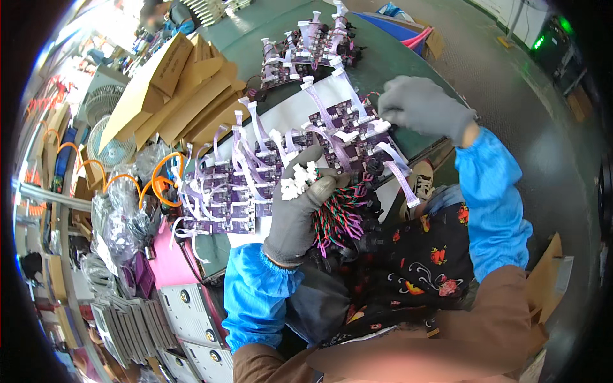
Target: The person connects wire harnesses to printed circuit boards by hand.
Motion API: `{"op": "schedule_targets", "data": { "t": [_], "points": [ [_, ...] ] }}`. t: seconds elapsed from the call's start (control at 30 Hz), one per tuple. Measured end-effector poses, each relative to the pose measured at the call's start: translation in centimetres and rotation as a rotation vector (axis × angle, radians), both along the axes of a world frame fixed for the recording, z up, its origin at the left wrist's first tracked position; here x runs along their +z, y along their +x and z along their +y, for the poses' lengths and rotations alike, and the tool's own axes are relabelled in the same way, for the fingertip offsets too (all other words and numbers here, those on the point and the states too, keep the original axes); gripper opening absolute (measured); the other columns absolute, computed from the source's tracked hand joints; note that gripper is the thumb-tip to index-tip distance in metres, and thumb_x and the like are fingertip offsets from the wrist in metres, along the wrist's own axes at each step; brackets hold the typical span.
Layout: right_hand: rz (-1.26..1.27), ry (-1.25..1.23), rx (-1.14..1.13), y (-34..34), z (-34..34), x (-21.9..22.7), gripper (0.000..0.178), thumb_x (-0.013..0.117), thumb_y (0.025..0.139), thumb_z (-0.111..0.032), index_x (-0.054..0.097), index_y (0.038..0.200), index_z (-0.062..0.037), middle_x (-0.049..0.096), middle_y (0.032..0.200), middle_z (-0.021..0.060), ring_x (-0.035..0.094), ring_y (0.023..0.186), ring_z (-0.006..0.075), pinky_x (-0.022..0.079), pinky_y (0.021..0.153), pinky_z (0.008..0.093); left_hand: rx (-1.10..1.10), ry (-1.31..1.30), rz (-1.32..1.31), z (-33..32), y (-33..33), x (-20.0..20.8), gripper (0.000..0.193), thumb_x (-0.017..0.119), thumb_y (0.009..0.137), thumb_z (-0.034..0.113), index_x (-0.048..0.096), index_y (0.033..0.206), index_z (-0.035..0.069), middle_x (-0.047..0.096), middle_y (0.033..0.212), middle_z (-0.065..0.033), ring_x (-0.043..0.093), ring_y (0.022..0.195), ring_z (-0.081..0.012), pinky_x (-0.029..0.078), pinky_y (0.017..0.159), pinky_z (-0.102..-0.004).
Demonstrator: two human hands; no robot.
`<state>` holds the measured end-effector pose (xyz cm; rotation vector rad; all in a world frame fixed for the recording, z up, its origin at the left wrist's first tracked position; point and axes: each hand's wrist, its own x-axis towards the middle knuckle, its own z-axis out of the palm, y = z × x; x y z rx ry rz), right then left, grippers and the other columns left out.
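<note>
Gripping a wire bundle (338,220), the gray-gloved left hand (295,204) has its thumb and fingers closed around it, with white connectors (299,181) clustered above the thumb and twisted red, green and black strands fanning out below and to the right. The gray-gloved right hand (424,110) is over the upper right corner of the purple circuit boards (241,210), fingers bent and pointing left, close to a white plug; whether they pinch anything I cannot tell. The boards spread in a row behind and to both sides of the left hand, bristling with white ribbon cables (315,102), and lie on a white sheet (290,102) on the green table (252,29). Beyond, near the top, sits a second group of boards (306,51), with a blue bin (389,33) to its right. Left of it, brown cardboard pieces (175,96) lean in a stack, next to a fan (115,143). Nearer on the left are an orange coiled hose (153,186), clear plastic bags (121,220), a pink sheet (171,262) and stacked gray plates (131,329).
</note>
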<state>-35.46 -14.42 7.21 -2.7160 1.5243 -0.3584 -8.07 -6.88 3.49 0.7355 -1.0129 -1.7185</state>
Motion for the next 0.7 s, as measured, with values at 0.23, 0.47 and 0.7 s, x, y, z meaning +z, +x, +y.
{"op": "schedule_targets", "data": {
  "t": [0.23,0.47,0.7],
  "points": [
    [0.245,-0.142,0.034,1.5,-5.5,-2.9,0.013,0.067,0.073,-0.015,0.072,0.078,-0.0039,0.069,0.080,0.0173,0.068,0.082,0.0319,0.054,0.066,0.0438,-0.035,-0.027,-0.028,0.4,-0.5,0.2,0.068,0.076,0.082,0.016,0.039,0.137,-0.003,0.068,0.097,-0.0102,0.065,0.097,-0.0240,0.050,0.092,-0.0390],
    [0.410,0.027,-0.065,2.9,-6.2,-1.7,0.010,0.069,0.074,-0.019,0.074,0.080,-0.0126,0.066,0.084,0.0147,0.065,0.082,0.0320,0.052,0.073,0.0422,-0.122,-0.030,-0.117,0.8,-0.5,0.2,0.065,0.080,0.080,0.013,0.045,0.132,-0.002,0.068,0.100,-0.0092,0.065,0.097,-0.0194,0.051,0.088,-0.0323],
    [0.421,-0.043,-0.033,3.2,-5.6,-1.6,0.005,0.068,0.070,-0.014,0.072,0.072,-0.0114,0.063,0.079,0.0134,0.063,0.076,0.0319,0.051,0.070,0.0417,-0.153,0.011,-0.108,1.2,-0.6,1.0,0.065,0.081,0.079,0.016,0.046,0.131,-0.002,0.068,0.098,-0.0088,0.065,0.095,-0.0176,0.050,0.093,-0.0345]
  ]
}}
